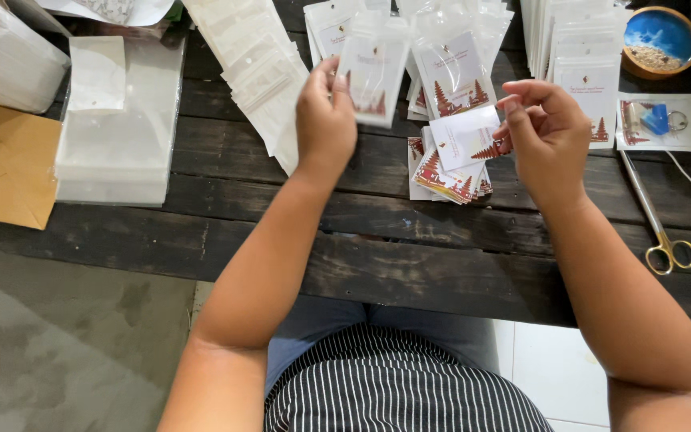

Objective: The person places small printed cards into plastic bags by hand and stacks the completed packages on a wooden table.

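Observation:
My left hand (325, 112) holds a clear plastic pouch (374, 72) with a white printed card inside, lifted above the dark wooden table (345, 240). My right hand (545, 132) pinches a single white card (464, 136) with red tree prints, held just right of the pouch. Directly below the card lies a small fanned stack of the same printed cards (445, 176). More filled pouches (453, 68) lie spread behind both hands.
A stack of empty clear pouches (257, 68) fans out at the left, beside a pile of plastic sheets (117, 136) and brown cardboard (5, 164). At the right are gold-handled scissors (657, 220), a bowl with a blue inside (661, 40) and a packet holding a blue keyring (665, 122).

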